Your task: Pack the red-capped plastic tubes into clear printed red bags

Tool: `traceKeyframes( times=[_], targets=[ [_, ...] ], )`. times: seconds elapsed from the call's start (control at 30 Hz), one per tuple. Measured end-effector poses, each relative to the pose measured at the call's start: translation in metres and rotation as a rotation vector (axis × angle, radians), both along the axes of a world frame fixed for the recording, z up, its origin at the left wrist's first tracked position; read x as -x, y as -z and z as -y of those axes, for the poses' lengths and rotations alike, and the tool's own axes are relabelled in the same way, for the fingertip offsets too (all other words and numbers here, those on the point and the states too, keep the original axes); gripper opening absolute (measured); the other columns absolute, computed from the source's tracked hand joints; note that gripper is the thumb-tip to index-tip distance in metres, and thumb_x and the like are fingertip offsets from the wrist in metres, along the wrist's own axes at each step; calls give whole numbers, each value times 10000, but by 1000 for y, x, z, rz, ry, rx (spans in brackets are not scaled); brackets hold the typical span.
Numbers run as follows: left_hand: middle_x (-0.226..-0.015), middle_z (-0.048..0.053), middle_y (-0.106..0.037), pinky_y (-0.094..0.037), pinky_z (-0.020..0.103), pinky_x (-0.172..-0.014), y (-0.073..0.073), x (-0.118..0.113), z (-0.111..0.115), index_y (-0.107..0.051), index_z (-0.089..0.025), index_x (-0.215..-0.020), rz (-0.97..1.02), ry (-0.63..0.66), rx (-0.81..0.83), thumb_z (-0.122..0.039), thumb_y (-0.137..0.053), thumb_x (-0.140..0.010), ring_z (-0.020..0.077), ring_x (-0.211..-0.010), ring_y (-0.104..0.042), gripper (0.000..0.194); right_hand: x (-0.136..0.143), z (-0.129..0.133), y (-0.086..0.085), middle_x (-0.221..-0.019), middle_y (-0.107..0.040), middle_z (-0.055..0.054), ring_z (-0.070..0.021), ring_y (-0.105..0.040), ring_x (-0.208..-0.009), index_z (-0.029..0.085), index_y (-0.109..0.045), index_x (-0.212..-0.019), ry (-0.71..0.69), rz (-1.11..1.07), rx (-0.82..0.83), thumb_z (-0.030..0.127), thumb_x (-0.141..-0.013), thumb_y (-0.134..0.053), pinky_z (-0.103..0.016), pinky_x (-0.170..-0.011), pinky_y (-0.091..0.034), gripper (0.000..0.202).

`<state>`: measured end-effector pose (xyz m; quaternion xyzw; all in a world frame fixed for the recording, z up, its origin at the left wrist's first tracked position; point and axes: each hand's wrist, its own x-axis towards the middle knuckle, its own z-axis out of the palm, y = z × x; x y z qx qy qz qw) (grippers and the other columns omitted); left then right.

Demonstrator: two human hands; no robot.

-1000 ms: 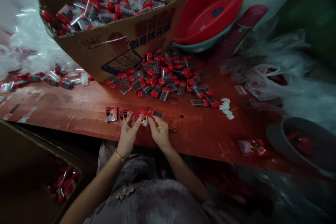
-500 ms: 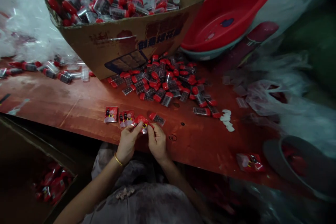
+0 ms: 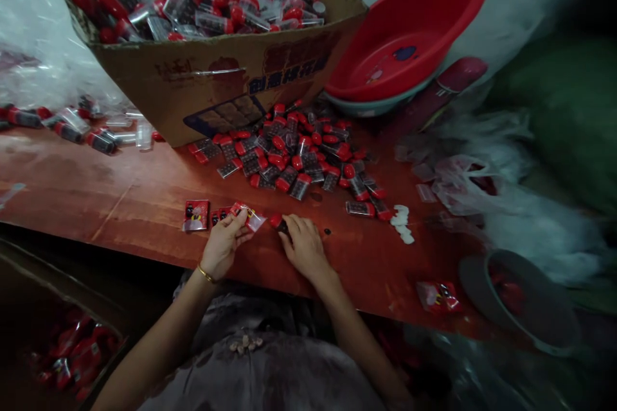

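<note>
Packet of shiny red printed plastic (image 3: 253, 221) in the left hand (image 3: 222, 243), dark tube with a glossy red cap (image 3: 276, 221) under the right hand (image 3: 307, 247)

Hands are apart: the left one's got the packet pinched between thumb and fingers over the reddish-brown counter (image 3: 154, 234), while the right one's fingers drape over the tube, can't tell if they've closed on it. To do this bit well, I'd keep the left pinch light and near the edge so that thin-looking plastic doesn't crease, and take the tube by its body, not its cap. Probably watch your wrist around the flat square red packet (image 3: 195, 216) too, looks easy to knock.
</note>
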<state>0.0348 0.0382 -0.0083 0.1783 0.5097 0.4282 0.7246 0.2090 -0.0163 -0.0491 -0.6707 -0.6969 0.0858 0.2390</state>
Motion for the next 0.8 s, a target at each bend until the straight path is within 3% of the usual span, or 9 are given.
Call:
traceKeyframes(
  times=[0.13, 0.3, 0.37, 0.47, 0.6, 0.73, 0.8],
  targets=[
    [-644, -2, -645, -477, 227, -582, 2, 3, 3, -606, -143, -665, 5, 50, 15, -414, -842, -445, 96, -570, -585, 421, 1, 12, 1, -889, -703, -93, -193, -652, -729, 167, -606, -1035, 78, -539, 43, 349, -921, -353, -342, -738, -505, 332],
    [-629, -2, -642, -475, 227, -578, 4, 2, 5, -613, -143, -662, -1, 92, 10, -423, -847, -425, 100, -567, -586, 435, 12, 22, -4, -733, -693, -27, -111, -586, -413, 174, -604, -851, 45, -1270, 245, 460, -899, -405, -236, -465, -480, 351],
    [-617, -6, -635, -474, 226, -572, 4, 1, 5, -611, -140, -655, -6, 98, 7, -435, -846, -415, 97, -555, -581, 447, 18, 22, -4, -717, -677, -18, -106, -560, -364, 174, -592, -823, 70, -1454, 282, 489, -865, -453, -219, -363, -436, 347],
    [-616, -4, -639, -475, 222, -569, 3, 2, 4, -610, -139, -654, -16, 101, 9, -445, -845, -404, 98, -554, -584, 460, 23, 22, -4, -721, -664, -10, -111, -553, -374, 184, -591, -829, 65, -1600, 330, 519, -845, -461, -246, -351, -474, 360],
    [-655, 12, -665, -474, 213, -561, 3, 5, 3, -616, -142, -682, -5, 125, 17, -463, -836, -427, 102, -564, -598, 465, 21, 26, -9, -832, -674, -20, -123, -584, -529, 227, -616, -1002, 4, -1471, 224, 465, -868, -457, -305, -520, -553, 316],
    [-703, 32, -692, -479, 211, -551, 4, 7, 3, -632, -148, -727, 37, 187, 31, -470, -809, -507, 110, -579, -619, 428, 12, 34, -24, -1064, -640, -60, -185, -616, -911, 254, -589, -1171, -85, -903, -3, 361, -853, -539, -380, -866, -498, 338],
    [-726, 36, -702, -481, 208, -546, 4, 5, 3, -642, -151, -749, 45, 197, 36, -463, -813, -506, 112, -588, -627, 430, 8, 38, -31, -1149, -597, -78, -210, -571, -1050, 251, -593, -1171, -150, -668, -81, 305, -845, -560, -387, -929, -461, 332]
  ],
)
